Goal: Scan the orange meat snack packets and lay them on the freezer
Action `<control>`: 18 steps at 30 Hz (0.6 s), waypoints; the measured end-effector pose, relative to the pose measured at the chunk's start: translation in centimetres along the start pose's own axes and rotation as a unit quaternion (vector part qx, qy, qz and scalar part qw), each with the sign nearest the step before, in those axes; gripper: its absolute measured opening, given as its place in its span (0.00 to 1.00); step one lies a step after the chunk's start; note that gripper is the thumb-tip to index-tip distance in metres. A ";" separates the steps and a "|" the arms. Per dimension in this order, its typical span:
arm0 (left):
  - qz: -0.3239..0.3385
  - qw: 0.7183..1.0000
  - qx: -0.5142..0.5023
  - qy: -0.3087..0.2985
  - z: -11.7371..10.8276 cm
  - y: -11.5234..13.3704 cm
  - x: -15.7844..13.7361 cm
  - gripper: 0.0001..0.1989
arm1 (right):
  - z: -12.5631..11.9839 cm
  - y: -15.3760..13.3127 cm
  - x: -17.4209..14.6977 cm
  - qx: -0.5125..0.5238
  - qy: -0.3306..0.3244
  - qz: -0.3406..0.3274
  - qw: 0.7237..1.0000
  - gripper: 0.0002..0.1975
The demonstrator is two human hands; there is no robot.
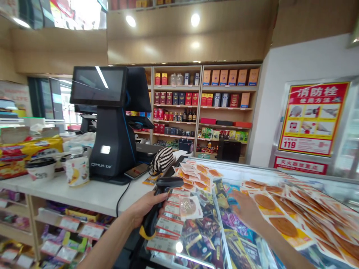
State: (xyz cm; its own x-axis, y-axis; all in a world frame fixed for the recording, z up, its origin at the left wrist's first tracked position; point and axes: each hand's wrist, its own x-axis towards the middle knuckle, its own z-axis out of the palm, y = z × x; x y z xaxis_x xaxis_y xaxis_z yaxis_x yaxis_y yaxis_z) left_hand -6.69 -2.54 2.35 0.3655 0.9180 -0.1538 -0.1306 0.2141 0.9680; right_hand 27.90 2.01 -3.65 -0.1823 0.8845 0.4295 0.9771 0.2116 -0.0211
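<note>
My left hand (pixel 146 208) is wrapped round the handle of a black barcode scanner (pixel 169 182), whose head rests above the glass freezer lid. Over the middle of the lid is my right hand (pixel 243 206), blurred, its fingers too smeared to read. Right of it, flat packets with round brown patties (pixel 283 226) lie spread out, with a thick overlapping stack (pixel 322 209) farther right. A smaller pile of such packets (pixel 198 175) sits beyond the scanner. One single packet (pixel 190 207) with a pale round piece lies closer, beside the price labels (pixel 168 224).
A till with a screen (pixel 109 123) stands on the white counter (pixel 103 198) at left, with a phone (pixel 137 171), a striped pouch (pixel 162 160), cups (pixel 77 170) and yellow snack bags (pixel 30 151). Wrapped ice creams (pixel 202 239) show under the glass. Shelves of boxes (pixel 176 98) line the back.
</note>
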 end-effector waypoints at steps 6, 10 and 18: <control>0.014 1.000 -0.013 -0.004 -0.3 -0.1 -0.8 0.14 | 1.7 -12.2 3.8 0.185 -0.124 0.048 0.974 0.30; 0.014 1.000 0.008 -0.006 0.1 0.2 -1.2 0.15 | 2.7 -14.7 5.2 0.203 -0.137 0.091 0.965 0.37; 0.051 0.998 0.010 -0.029 2.0 0.6 -0.9 0.15 | 1.1 -8.4 5.6 0.420 -0.048 0.075 0.903 0.32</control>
State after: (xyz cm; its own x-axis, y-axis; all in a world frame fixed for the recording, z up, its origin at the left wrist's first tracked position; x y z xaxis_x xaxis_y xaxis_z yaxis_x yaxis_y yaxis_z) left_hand -5.28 -3.88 3.41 0.4048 0.9134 -0.0426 -0.1518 0.1131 0.9819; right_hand 18.52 5.63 -2.11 -0.1021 0.9528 0.2859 0.5717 0.2914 -0.7670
